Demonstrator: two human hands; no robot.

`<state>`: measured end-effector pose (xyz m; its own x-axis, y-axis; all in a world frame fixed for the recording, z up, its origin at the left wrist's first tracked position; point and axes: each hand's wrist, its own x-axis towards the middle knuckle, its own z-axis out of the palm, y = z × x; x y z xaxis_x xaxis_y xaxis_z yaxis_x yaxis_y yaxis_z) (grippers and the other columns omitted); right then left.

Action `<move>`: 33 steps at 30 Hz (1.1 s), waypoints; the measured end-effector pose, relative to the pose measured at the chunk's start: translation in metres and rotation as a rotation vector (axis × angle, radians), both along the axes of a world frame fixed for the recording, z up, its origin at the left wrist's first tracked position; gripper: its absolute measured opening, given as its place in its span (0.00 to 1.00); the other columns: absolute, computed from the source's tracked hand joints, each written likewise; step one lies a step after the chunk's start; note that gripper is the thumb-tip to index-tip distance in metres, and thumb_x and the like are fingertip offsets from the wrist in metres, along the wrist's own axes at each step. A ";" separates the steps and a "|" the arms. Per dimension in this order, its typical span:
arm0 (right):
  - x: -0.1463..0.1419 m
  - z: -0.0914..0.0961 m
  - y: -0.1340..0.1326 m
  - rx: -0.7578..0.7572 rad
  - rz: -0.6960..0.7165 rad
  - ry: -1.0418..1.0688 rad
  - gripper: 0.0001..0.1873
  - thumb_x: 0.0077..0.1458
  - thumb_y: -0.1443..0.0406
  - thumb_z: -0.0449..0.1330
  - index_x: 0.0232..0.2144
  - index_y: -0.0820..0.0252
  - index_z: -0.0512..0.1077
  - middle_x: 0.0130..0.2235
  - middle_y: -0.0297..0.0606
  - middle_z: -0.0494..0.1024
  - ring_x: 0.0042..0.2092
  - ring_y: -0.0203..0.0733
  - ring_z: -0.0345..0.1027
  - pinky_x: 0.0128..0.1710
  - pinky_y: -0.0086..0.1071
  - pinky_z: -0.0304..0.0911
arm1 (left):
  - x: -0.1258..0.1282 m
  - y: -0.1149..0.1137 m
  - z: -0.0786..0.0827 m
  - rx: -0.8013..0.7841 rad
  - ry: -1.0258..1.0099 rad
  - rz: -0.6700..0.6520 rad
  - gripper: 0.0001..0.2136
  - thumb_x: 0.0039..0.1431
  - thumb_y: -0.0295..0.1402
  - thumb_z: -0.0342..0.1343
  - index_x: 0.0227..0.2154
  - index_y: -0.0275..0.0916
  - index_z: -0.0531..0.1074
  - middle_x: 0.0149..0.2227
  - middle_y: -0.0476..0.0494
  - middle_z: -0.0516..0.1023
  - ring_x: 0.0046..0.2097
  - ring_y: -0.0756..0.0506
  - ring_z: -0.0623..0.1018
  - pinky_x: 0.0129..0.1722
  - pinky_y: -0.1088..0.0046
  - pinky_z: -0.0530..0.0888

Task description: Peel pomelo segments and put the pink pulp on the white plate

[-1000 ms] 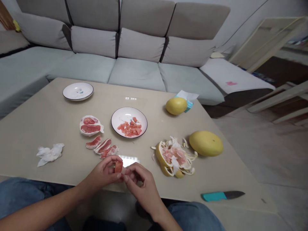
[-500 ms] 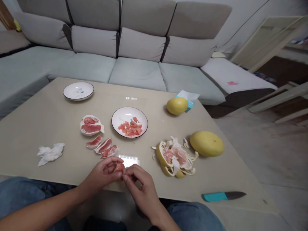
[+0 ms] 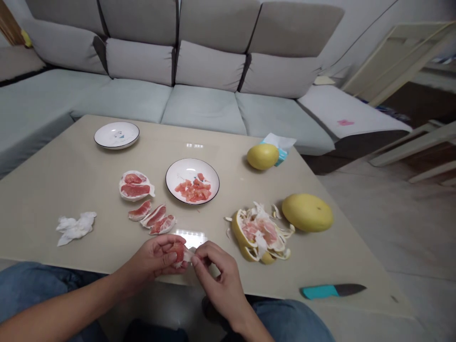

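Note:
My left hand [image 3: 162,255] is closed around a red pomelo segment [image 3: 179,250] above the table's near edge. Whitish membrane [image 3: 188,255] stretches from the segment to my right hand [image 3: 217,270], whose thumb and fingers pinch its end. Just beyond my left hand lie several unpeeled pomelo segments [image 3: 153,216], with a partly divided pomelo chunk [image 3: 135,185] behind them. Farther out, a white dark-rimmed plate [image 3: 174,173] holds red pieces of pulp [image 3: 194,189]. Right of my hands, an opened yellow rind [image 3: 242,240] contains peel strips and membrane scraps.
A knife [image 3: 320,291] with a teal handle lies near the front right edge. Two whole pomelos [image 3: 307,212] and a tissue pack [image 3: 282,154] are at the right. A crumpled tissue [image 3: 76,228] lies left; a second plate [image 3: 117,135] stands back left. A sofa [image 3: 203,107] borders the table.
My right hand has moved slightly right, away from my left, drawing the membrane out between them. More of the segment's red flesh shows in my left hand.

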<state>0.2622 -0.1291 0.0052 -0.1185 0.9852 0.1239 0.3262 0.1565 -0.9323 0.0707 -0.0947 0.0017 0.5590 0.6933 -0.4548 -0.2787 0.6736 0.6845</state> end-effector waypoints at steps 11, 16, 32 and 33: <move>0.004 0.004 0.004 -0.098 -0.008 0.097 0.03 0.55 0.65 0.61 0.34 0.57 0.72 0.33 0.35 0.73 0.30 0.36 0.65 0.30 0.29 0.61 | -0.001 0.003 -0.001 -0.019 -0.016 -0.018 0.17 0.51 0.33 0.66 0.45 0.39 0.75 0.43 0.41 0.80 0.42 0.45 0.80 0.49 0.65 0.72; -0.005 -0.004 -0.002 -0.138 -0.015 0.146 0.30 0.42 0.66 0.71 0.49 0.52 0.68 0.40 0.35 0.75 0.33 0.37 0.69 0.32 0.29 0.65 | 0.003 0.002 -0.003 0.097 0.015 -0.008 0.17 0.51 0.34 0.66 0.44 0.39 0.75 0.40 0.42 0.80 0.43 0.44 0.79 0.47 0.67 0.72; -0.013 -0.003 -0.005 0.169 -0.047 0.095 0.07 0.56 0.72 0.61 0.33 0.57 0.77 0.32 0.36 0.80 0.33 0.36 0.73 0.33 0.28 0.66 | 0.004 -0.003 -0.024 0.166 -0.001 0.004 0.20 0.39 0.29 0.72 0.39 0.41 0.76 0.31 0.51 0.76 0.36 0.50 0.75 0.38 0.75 0.70; -0.014 -0.003 -0.006 0.179 -0.043 0.084 0.07 0.57 0.72 0.61 0.33 0.57 0.77 0.32 0.36 0.80 0.33 0.36 0.73 0.33 0.28 0.66 | 0.005 -0.003 -0.024 0.164 -0.002 0.016 0.18 0.40 0.28 0.72 0.37 0.40 0.76 0.29 0.52 0.74 0.35 0.51 0.74 0.37 0.75 0.69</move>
<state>0.2479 -0.1351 0.0018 -0.0590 0.9504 0.3053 0.2587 0.3099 -0.9149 0.0760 -0.0981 -0.0226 0.5483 0.7670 -0.3333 -0.2898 0.5482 0.7845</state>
